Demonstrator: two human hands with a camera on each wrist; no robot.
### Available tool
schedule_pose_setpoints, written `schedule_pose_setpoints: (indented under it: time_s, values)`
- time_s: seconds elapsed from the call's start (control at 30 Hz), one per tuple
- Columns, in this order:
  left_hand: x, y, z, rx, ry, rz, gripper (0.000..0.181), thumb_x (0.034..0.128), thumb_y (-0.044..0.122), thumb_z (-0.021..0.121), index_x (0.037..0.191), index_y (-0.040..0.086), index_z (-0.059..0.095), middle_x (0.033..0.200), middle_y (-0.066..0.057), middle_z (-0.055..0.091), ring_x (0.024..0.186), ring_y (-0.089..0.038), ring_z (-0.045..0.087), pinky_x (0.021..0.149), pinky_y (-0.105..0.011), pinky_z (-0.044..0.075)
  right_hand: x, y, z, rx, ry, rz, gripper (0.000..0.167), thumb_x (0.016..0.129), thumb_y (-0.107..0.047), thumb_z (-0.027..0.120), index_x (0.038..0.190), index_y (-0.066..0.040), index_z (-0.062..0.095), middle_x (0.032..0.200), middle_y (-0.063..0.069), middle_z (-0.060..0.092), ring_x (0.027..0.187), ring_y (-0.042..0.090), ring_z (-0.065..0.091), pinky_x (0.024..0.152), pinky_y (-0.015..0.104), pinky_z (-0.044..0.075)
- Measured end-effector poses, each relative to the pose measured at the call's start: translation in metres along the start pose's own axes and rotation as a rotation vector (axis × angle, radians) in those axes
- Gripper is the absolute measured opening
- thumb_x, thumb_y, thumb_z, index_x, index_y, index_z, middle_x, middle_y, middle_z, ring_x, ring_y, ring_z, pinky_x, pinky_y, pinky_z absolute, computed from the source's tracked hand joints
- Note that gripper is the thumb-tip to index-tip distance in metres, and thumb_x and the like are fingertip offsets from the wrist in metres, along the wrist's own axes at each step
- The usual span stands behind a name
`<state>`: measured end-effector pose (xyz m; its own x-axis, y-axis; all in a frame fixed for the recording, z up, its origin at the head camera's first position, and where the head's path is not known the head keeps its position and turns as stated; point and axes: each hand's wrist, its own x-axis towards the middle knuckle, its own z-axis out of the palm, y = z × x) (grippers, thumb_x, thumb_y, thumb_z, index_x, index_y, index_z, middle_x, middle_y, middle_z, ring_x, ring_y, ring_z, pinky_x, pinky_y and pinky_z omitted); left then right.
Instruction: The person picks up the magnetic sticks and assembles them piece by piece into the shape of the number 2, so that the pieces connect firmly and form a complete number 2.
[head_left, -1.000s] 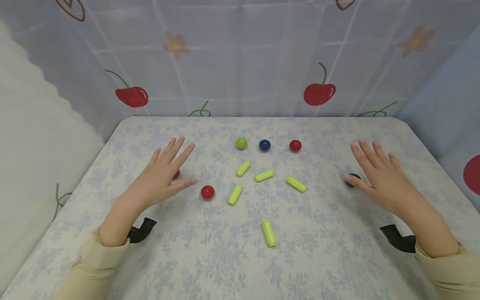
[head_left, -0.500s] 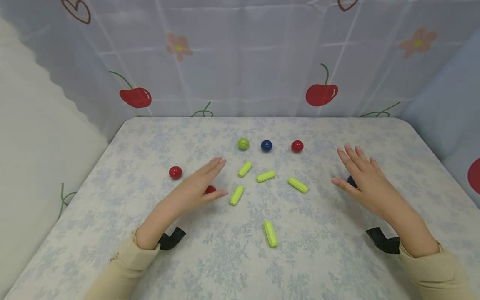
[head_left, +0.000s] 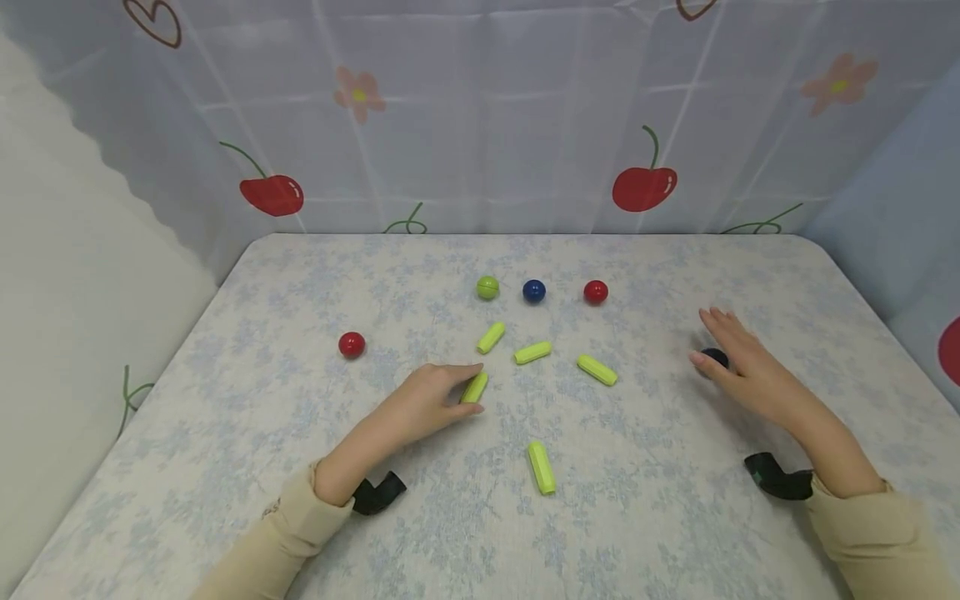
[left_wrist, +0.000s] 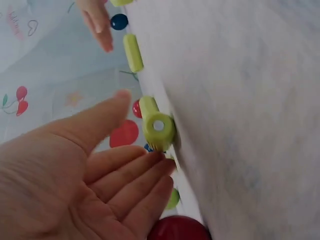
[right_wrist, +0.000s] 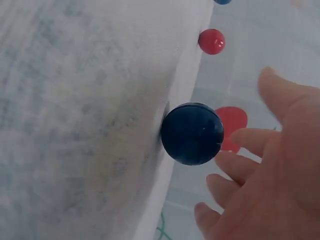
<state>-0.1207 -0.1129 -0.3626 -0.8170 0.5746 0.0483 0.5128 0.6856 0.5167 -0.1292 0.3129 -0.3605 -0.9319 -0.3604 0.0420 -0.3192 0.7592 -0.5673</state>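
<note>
Head view: a lime-yellow centre stick (head_left: pixel 532 352) is lying on the patterned desk (head_left: pixel 637 517); left of it and nearer the person, a matching slanted stick (head_left: pixel 474 388) is lying between thumb and fingers of the left hand (head_left: pixel 420 405); that hand is standing released around it, fingers extending; in the left wrist view the thumb is standing apart from the slanted stick, the fingertips are reaching close to its end, and the angle is leaving finger contact unconfirmed; well to the right of the centre stick, the right hand (head_left: pixel 752 375) is hanging beside a dark blue ball (right_wrist: pixel 192 134), likewise released, fingers loosely extending, contact again going unconfirmed; beyond the centre stick, a green ball (head_left: pixel 487 287), a back blue ball (head_left: pixel 534 291) and a back red ball (head_left: pixel 596 292) are resting in a row; well to its left, a side red ball (head_left: pixel 352 345) is resting; just to its left, an upper stick (head_left: pixel 491 337) is lying; to its right, a side stick (head_left: pixel 597 370) is lying; well in front of it, a near stick (head_left: pixel 542 467) is lying.
</note>
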Motion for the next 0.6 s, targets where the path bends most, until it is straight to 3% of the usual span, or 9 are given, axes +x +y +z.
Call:
schedule_pose_setpoints:
  time_s: [0.13,0.3,0.4,0.5,0.6]
  values:
    - [-0.001,-0.001,0.004,-0.026,-0.002,-0.005,0.05,0.0829,0.015,0.073,0.128,0.0,0.056,0.122,-0.012,0.059,0.112,-0.021,0.054,0.09,-0.034,0.044,-0.001,0.009,0.001,0.008,-0.019,0.012,0.069,0.099,-0.023,0.049,0.149,0.001,0.007,0.15,0.029,0.0,0.135,0.045,-0.002,0.093,0.069,0.016]
    - [0.0,-0.002,0.006,-0.021,0.034,0.001,0.042,0.0838,0.003,0.07,0.125,0.0,0.059,0.118,-0.013,0.061,0.105,-0.019,0.058,0.083,-0.033,0.047,-0.002,0.013,0.003,-0.095,0.01,-0.032,0.056,0.094,-0.012,0.058,0.137,0.013,0.033,0.136,0.039,0.027,0.119,0.055,0.031,0.088,0.063,0.033]
    - [0.0,-0.002,0.008,-0.009,0.063,0.007,0.039,0.0833,-0.002,0.068,0.121,0.002,0.062,0.115,-0.011,0.063,0.1,-0.018,0.06,0.08,-0.031,0.048,-0.001,0.012,0.005,-0.145,0.036,0.006,0.046,0.09,-0.007,0.062,0.129,0.013,0.045,0.125,0.04,0.04,0.105,0.054,0.046,0.078,0.058,0.043]
    - [0.0,-0.003,0.01,0.0,0.088,0.006,0.037,0.0832,-0.003,0.068,0.119,0.005,0.065,0.113,-0.009,0.064,0.099,-0.016,0.061,0.079,-0.03,0.049,0.0,0.009,0.006,-0.162,0.072,0.054,0.041,0.089,-0.006,0.064,0.124,0.01,0.052,0.12,0.039,0.045,0.097,0.053,0.051,0.074,0.057,0.045]
    - [0.001,-0.005,0.012,0.001,0.113,0.003,0.035,0.0827,-0.003,0.068,0.116,0.007,0.067,0.111,-0.007,0.065,0.096,-0.014,0.061,0.077,-0.029,0.049,0.0,0.005,0.008,-0.166,0.114,0.053,0.037,0.087,-0.005,0.066,0.119,0.009,0.056,0.118,0.039,0.048,0.094,0.052,0.053,0.072,0.056,0.046]
